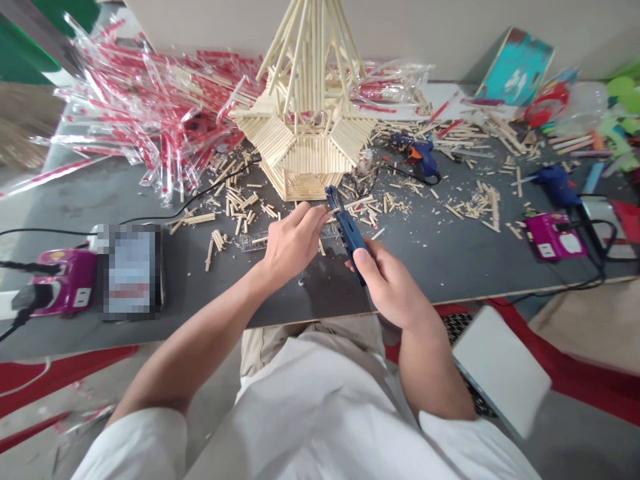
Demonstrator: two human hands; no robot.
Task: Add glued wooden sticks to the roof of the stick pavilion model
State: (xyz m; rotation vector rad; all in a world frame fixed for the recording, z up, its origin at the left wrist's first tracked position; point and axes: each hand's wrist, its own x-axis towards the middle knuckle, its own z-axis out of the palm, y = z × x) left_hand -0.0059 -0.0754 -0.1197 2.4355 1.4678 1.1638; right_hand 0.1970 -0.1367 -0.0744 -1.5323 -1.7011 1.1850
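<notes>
1. Here, clear plastic wrappers (155, 120) printed with red bands lie heaped and tangled at the far left of a dark grey work surface (440, 257); what, if anything, sits inside them is hard to tell. A looser clear plastic bag (395, 83) sprawls behind a tall model tower (305, 127) built of pale wooden sticks.
2. At the far right, a round red container (546, 105) stands among other crowded items, its contents hidden from this angle.
3. The right hand (395, 283) closes around a blue-handled hand tool (347, 230), the grip pressed firmly together. The tool's upper end juts past the fingers toward the tower; its exact kind cannot be made out.
4. The left hand (293, 247) forms a tight pinch on a thin wooden stick (353, 204), which runs from the left fingertips (320, 212) across the upper end of the blue tool.
5. Both hands work above the surface, just in front of the tower's base, amid scattered cut stick pieces (235, 200). A clear plastic ruler (260, 241) lies just below the left hand.
6. A blue hot glue gun (423, 155) rests right of the tower, with a second one (555, 187) farther right, beside a magenta power strip (550, 235).
</notes>
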